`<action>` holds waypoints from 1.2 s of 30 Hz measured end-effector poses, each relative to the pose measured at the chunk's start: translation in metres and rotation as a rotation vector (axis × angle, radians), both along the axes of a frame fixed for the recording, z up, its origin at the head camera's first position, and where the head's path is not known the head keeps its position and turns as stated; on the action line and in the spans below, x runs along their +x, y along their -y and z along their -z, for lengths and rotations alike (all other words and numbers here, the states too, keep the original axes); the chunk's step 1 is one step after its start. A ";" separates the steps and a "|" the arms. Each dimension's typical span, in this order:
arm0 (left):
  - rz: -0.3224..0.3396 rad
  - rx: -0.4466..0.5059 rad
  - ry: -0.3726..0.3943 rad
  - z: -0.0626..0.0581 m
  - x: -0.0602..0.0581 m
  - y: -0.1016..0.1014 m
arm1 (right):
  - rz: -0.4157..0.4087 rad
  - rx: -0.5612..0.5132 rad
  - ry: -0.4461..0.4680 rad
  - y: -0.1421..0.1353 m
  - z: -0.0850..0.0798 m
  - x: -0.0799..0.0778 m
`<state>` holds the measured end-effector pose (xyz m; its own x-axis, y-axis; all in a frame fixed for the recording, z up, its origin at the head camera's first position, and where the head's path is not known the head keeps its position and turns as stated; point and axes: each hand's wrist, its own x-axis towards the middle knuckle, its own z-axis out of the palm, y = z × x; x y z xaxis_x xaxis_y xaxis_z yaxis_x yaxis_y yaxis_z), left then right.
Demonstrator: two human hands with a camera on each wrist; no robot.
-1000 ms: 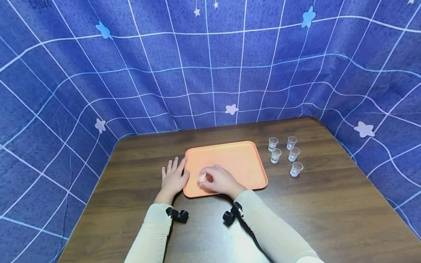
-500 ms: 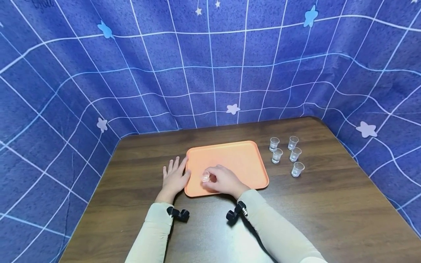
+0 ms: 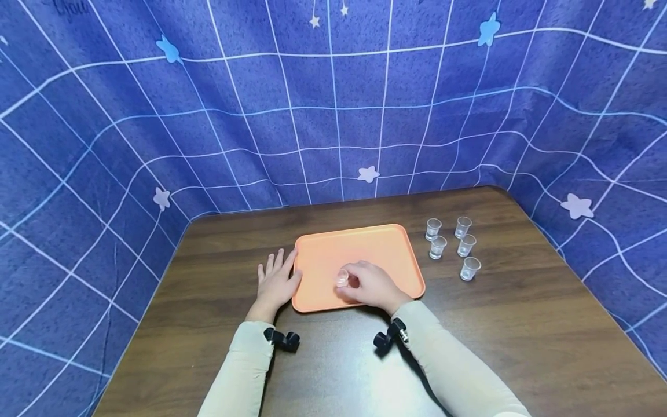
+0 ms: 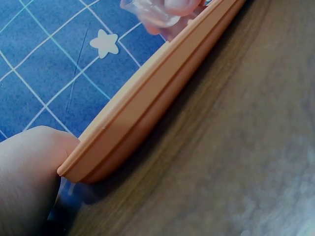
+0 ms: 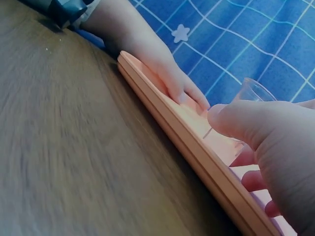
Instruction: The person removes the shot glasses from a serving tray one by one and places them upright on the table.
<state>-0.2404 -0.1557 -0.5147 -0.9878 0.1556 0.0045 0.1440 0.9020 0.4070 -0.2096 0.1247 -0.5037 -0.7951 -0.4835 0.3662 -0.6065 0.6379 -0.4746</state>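
Observation:
An orange tray (image 3: pixel 385 249) lies on the brown wooden table. Over its front middle part my right hand (image 3: pixel 371 285) pinches a small clear shot glass (image 3: pixel 342 278) between thumb and fingers. The right wrist view shows the glass (image 5: pixel 253 91) upright, partly covered by the thumb; whether its base touches the tray cannot be told. At the tray's left edge my left hand (image 3: pixel 275 285) rests with its fingers spread, thumb on the rim and the other fingers mostly beside it on the table. In the left wrist view the left thumb (image 4: pixel 34 162) touches the tray's corner.
Several more clear shot glasses (image 3: pixel 438 247) stand upright in a loose group on the table (image 3: pixel 521 301), right of the tray. A blue curtain (image 3: pixel 333 116) with white grid lines and stars hangs behind and at both sides.
My right hand has slid to the right over the tray, carrying the shot glass with it. The left hand, the tray and the other glasses have stayed in place.

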 end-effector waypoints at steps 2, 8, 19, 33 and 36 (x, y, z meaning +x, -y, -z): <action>-0.003 0.005 0.003 -0.002 0.002 0.000 | 0.006 0.005 -0.010 -0.004 0.001 0.000; -0.006 -0.002 0.014 -0.002 0.002 0.000 | 0.021 -0.002 -0.024 -0.015 0.002 -0.001; -0.002 -0.008 0.004 0.000 0.004 0.000 | 0.041 -0.020 -0.016 -0.028 0.001 0.001; -0.001 0.011 -0.009 0.000 0.006 0.000 | 0.074 -0.055 0.017 -0.049 -0.003 0.003; 0.000 0.011 -0.009 -0.001 0.006 -0.001 | 0.087 -0.063 0.011 -0.054 -0.003 0.002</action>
<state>-0.2344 -0.1547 -0.5139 -0.9877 0.1554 0.0153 0.1476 0.8975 0.4155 -0.2077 0.1785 -0.5004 -0.8371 -0.3887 0.3849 -0.5447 0.6570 -0.5212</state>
